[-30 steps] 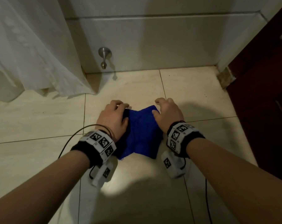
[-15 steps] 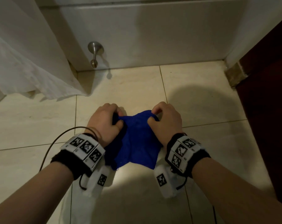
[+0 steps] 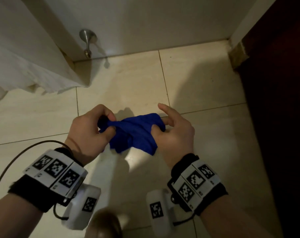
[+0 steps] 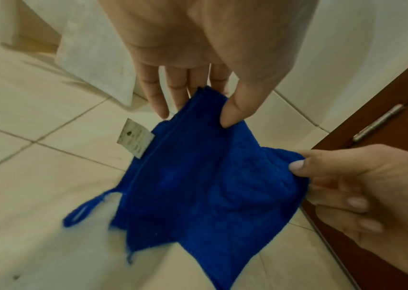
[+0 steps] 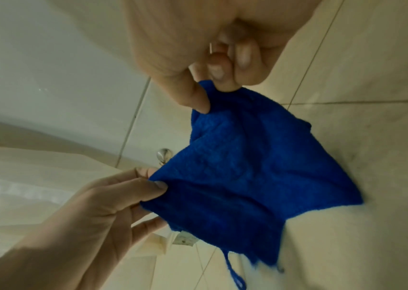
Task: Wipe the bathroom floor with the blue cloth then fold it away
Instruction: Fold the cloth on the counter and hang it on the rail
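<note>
Apparently wiping is over: both hands, left hand (image 3: 87, 133) and right hand (image 3: 173, 133), pinch the blue cloth (image 3: 137, 134) by its corners above the floor (image 3: 205, 93); folding remains.

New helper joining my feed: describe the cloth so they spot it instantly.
Look at the pale tiled floor in front of the white wall. Above it, two hands pinch a small cloth between them. It is the only bright blue thing, with a white tag and a loop.

White curtain (image 3: 25, 62), metal door stop (image 3: 87, 42), dark wooden door (image 3: 279, 100), hinge (image 4: 378, 122)
</note>
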`<state>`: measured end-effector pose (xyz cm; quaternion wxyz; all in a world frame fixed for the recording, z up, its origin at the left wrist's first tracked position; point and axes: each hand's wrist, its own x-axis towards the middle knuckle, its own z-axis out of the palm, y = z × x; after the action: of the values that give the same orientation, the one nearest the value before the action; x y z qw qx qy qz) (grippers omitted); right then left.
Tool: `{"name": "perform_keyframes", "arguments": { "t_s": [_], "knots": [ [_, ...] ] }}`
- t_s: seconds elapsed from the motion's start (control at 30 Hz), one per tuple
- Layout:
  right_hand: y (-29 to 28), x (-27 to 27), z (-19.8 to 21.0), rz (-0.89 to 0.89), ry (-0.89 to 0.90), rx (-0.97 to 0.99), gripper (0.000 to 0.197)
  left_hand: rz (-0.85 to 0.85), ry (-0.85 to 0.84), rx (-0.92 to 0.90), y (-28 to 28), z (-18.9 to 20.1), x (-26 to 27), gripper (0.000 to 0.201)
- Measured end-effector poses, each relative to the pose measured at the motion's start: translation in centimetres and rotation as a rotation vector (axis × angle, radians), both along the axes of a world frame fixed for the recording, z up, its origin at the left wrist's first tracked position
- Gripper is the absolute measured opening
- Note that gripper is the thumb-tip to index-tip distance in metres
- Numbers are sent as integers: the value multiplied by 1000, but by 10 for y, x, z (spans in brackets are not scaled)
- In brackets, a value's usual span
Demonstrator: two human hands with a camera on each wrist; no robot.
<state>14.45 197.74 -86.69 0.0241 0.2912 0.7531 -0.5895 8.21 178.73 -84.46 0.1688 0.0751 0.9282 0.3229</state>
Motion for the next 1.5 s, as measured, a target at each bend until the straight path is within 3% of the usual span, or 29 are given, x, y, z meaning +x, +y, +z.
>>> {"name": "perform_keyframes", "arguments": {
  "t_s": [0.17,0.63,0.8,0.9,1.0,1.27,1.37,1.5],
  "knots": [
    [7,13,64,-3,-13,77,26,8,-44,-2,9,68,10,15],
    [31,-10,322,-38,29,139,19,32,30,103,27,323,-20,25],
    [20,-20,447,-3,-22,175,23,-26,-21,124,22,439,-34,24],
    [19,-27,544,76,-81,205,26,-21,-49,122,12,536,-39,25],
    [19,-36,645,139,-81,228,16,-78,-43,116,0,635,-46,25],
    [-12,-72,881,201,202,242,24,-65,261,253,-50,868,-59,20],
    [-36,-91,946,267,355,220,28,-69,371,329,-79,927,-60,19],
    [-69,-107,999,364,508,198,24,6,495,363,-126,979,-60,28]
  ]
}}
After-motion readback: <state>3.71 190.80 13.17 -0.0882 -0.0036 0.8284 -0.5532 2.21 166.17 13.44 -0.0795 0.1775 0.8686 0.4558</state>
